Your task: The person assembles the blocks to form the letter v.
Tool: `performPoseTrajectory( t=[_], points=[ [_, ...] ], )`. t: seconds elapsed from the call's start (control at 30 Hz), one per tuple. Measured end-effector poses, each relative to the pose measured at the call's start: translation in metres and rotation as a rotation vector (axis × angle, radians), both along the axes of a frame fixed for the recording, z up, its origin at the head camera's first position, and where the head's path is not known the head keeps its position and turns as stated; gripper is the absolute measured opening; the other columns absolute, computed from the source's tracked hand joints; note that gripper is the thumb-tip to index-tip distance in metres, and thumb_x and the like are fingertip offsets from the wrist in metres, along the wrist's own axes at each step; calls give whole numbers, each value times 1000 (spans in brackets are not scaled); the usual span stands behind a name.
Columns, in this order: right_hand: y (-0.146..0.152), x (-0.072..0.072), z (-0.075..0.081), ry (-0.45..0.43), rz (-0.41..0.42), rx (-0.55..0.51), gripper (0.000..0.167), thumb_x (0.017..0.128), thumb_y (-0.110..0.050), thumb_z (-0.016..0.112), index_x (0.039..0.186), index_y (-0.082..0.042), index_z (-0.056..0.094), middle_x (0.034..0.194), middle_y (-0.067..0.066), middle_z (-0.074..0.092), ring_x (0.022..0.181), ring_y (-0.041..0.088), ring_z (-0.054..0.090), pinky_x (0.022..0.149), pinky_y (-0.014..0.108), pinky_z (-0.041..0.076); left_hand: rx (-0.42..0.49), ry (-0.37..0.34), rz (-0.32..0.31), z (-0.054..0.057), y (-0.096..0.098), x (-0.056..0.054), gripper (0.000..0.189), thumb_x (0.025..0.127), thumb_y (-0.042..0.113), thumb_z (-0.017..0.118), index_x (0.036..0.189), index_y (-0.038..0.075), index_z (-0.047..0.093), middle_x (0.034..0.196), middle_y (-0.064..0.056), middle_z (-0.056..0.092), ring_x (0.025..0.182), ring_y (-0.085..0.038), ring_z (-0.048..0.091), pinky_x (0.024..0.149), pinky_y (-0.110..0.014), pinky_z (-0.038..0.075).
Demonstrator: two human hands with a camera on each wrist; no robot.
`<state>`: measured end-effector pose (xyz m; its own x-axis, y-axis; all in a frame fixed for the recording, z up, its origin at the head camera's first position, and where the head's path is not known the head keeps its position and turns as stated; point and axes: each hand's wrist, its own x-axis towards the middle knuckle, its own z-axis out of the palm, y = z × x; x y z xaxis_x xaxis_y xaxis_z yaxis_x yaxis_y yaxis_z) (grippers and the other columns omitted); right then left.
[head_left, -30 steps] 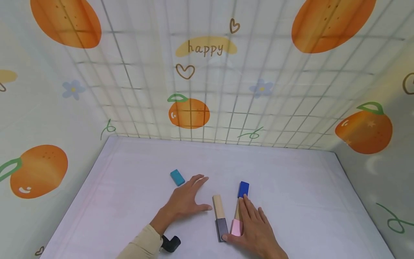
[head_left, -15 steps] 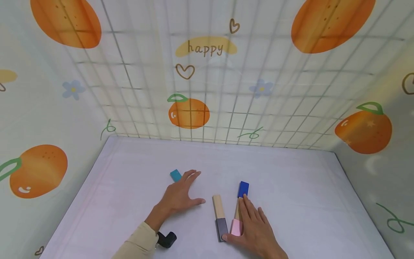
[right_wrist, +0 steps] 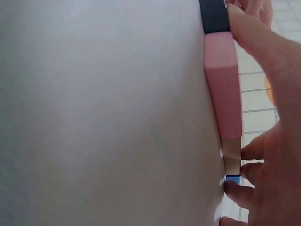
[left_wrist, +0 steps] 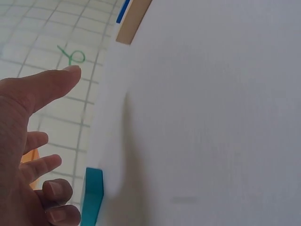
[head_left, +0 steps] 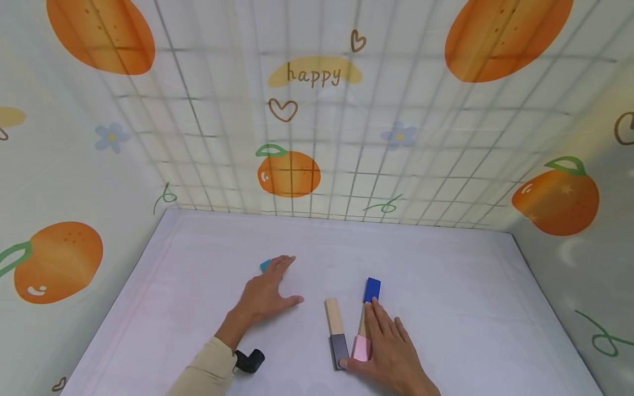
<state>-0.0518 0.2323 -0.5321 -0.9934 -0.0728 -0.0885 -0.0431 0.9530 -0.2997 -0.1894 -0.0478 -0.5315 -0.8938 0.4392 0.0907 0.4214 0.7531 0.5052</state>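
Observation:
My left hand [head_left: 262, 294] hovers with spread fingers and holds nothing. Beneath its fingers lies a teal block [head_left: 264, 266], mostly covered in the head view; the left wrist view shows the block [left_wrist: 92, 195] beside the fingertips. My right hand [head_left: 393, 349] rests along a row made of a blue block [head_left: 372, 289], a wooden block [head_left: 363, 320] and a pink block [head_left: 361, 348], fingers extended against its side. Its thumb touches the near end of a dark grey block [head_left: 339, 351]. Another wooden block [head_left: 334, 315] adjoins the grey one, forming a second row on the left.
All the blocks lie on a white tabletop [head_left: 446, 286]. A fabric wall [head_left: 337, 126] printed with oranges and grid lines rises behind, with more fabric at both sides. A black wrist device [head_left: 251, 361] sits at my left cuff.
My left hand has moved left and slightly away from me, and now covers most of the teal block. The right hand and both rows of blocks have stayed in place.

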Motion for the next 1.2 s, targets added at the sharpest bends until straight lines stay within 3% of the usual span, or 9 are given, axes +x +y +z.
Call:
performPoseTrajectory(
  t=[0.3, 0.67, 1.2],
  points=[
    [0, 1, 1, -5, 4, -8, 137, 63, -92, 63, 159, -1, 25, 165, 19, 20, 148, 36, 27, 116, 61, 20, 30, -7, 47, -3, -11, -7, 84, 86, 47, 77, 156, 22, 38, 157, -4, 38, 75, -20, 63, 78, -52, 53],
    [1, 2, 2, -32, 0, -6, 138, 63, -92, 62, 159, -1, 24, 165, 20, 19, 149, 37, 26, 116, 61, 19, 36, -33, 84, -10, -16, -11, 82, 87, 43, 76, 156, 21, 38, 158, -5, 38, 95, -28, 67, 88, -57, 51],
    [1, 1, -1, 9, 19, 7, 135, 65, -91, 62, 159, -1, 24, 166, 18, 19, 149, 36, 26, 116, 61, 20, -1, -52, 153, -20, -23, -22, 87, 85, 49, 76, 155, 13, 39, 154, -10, 43, 127, -32, 55, 95, -63, 45]
  ],
)
